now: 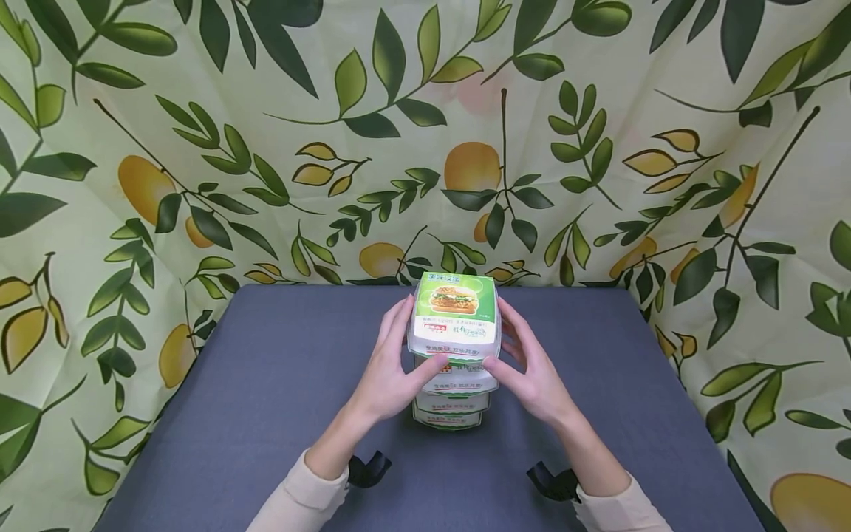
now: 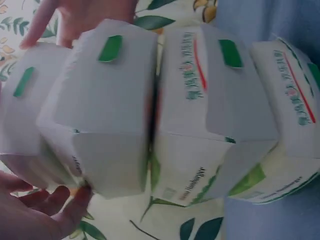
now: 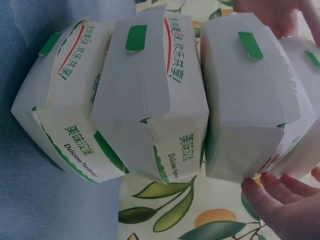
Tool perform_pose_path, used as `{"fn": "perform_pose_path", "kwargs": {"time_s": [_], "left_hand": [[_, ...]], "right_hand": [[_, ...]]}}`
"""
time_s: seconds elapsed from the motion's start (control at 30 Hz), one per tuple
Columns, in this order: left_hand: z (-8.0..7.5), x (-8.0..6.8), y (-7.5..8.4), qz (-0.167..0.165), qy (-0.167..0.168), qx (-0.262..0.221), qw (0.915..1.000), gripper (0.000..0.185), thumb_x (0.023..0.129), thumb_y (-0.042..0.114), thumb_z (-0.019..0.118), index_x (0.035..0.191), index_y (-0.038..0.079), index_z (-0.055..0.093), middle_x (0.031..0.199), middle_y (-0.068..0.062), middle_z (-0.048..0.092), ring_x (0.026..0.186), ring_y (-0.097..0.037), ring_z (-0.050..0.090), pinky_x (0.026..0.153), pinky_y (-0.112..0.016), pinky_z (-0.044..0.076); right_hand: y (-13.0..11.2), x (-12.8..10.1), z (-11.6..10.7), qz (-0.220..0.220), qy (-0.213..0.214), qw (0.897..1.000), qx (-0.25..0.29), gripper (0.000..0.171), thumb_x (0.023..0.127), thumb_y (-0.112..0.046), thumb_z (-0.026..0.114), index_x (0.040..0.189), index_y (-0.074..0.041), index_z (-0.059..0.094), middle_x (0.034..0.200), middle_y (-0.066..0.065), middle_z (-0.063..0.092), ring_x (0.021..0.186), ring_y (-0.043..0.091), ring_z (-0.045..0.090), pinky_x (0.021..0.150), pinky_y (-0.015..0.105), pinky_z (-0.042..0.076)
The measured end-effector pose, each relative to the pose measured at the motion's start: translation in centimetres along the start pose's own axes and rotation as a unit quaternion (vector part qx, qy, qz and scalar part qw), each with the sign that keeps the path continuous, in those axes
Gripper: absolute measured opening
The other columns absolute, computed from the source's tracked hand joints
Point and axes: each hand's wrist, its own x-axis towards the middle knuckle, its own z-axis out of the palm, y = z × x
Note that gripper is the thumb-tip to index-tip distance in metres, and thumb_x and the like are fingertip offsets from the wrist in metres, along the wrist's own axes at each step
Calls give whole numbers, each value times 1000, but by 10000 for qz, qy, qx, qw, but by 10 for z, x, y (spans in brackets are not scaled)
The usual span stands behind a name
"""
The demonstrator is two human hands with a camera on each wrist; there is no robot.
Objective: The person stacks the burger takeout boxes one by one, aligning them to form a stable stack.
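Both cream sleeves (image 1: 306,496) sat at the near table edge. My left hand (image 1: 388,367) and right hand (image 1: 530,367) pinched the top burger box (image 1: 456,316) from either side, thumbs on its front edge and fingers along its flanks. It rested on a stack of like boxes (image 1: 449,408) standing mid-table on the blue-grey table (image 1: 233,399), before a leaf-and-lemon printed backdrop (image 1: 199,133).
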Motion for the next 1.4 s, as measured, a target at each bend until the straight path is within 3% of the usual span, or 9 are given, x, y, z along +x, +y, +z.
{"fn": "perform_pose_path", "kwargs": {"time_s": [0.23, 0.47, 0.87, 1.17, 1.4], "left_hand": [[0, -1, -11, 335, -133, -318, 9988, 91, 96, 47, 66, 162, 6, 19, 164, -8, 20, 142, -23, 34, 109, -51, 38], [-3, 2, -16, 492, -101, -621, 9968, 63, 104, 26, 53, 159, 7, 29, 160, -12, 29, 138, -31, 41, 104, -57, 41], [-7, 4, -19, 440, -270, -894, 9947, 63, 100, 28, 59, 155, 11, 32, 153, -11, 40, 139, -28, 44, 106, -59, 40], [-8, 4, -19, 373, -161, -963, 9945, 61, 99, 24, 59, 152, 8, 34, 154, -12, 39, 139, -29, 45, 108, -57, 40], [-8, 1, -17, 460, -156, -903, 9947, 61, 99, 23, 59, 153, 9, 34, 155, -11, 38, 138, -28, 46, 108, -56, 41]], "right_hand": [[1, 1, -1, -26, 10, 10000, 11, 80, 95, -11, 65, 163, -20, 23, 163, 4, 30, 145, 32, 32, 108, 24, 36], [1, 1, -1, -73, 4, 9998, 199, 79, 95, -7, 62, 163, -15, 22, 161, 7, 32, 142, 33, 34, 107, 24, 36], [3, 1, -2, -108, -64, 9987, 502, 74, 97, -3, 57, 162, -11, 23, 162, 10, 30, 141, 32, 34, 106, 21, 37], [1, 2, -2, -146, -110, 9977, 658, 71, 98, -4, 54, 162, -14, 24, 161, 10, 30, 140, 33, 36, 105, 23, 40], [1, 0, -3, -211, -59, 9978, 619, 69, 99, -3, 51, 162, -13, 24, 160, 11, 32, 139, 25, 39, 104, 23, 41]]}}
